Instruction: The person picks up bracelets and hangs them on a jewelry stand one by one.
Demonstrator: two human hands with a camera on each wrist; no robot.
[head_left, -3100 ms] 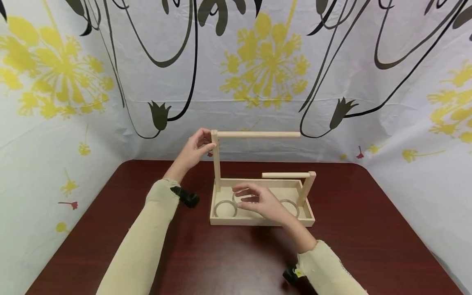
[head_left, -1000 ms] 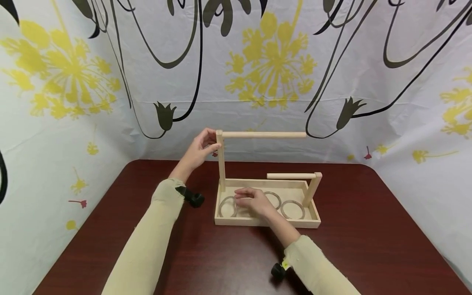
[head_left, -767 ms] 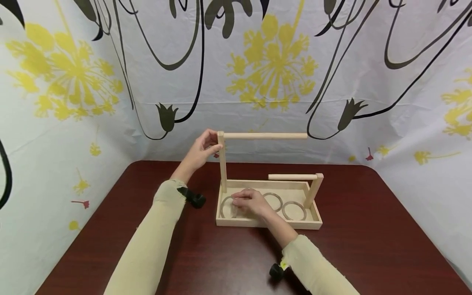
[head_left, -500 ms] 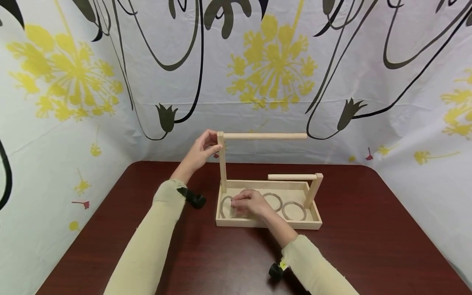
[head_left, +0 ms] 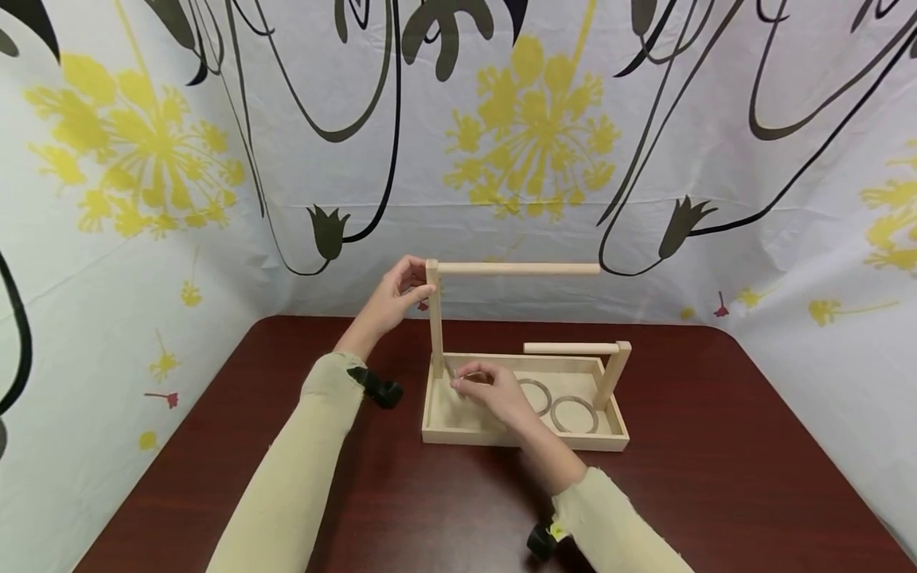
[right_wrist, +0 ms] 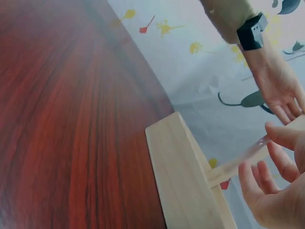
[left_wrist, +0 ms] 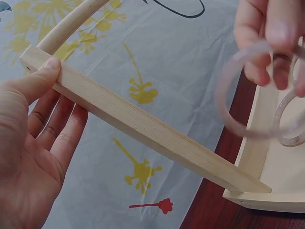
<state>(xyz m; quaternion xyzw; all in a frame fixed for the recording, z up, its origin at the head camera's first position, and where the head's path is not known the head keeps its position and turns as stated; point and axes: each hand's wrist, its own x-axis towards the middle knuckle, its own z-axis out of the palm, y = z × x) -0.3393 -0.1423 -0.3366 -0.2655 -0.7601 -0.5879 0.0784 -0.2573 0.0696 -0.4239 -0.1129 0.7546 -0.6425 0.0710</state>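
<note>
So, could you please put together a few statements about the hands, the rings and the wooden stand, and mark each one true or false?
1. The left hand grips the tall post. True.
2. Every bar carries a ring. False: the long bar and the short bar are both bare.
3. The right hand holds a ring. True.
4. At least two more rings lie in the tray. True.
5. The surface under the tray is white. False: the table is dark reddish brown.
</note>
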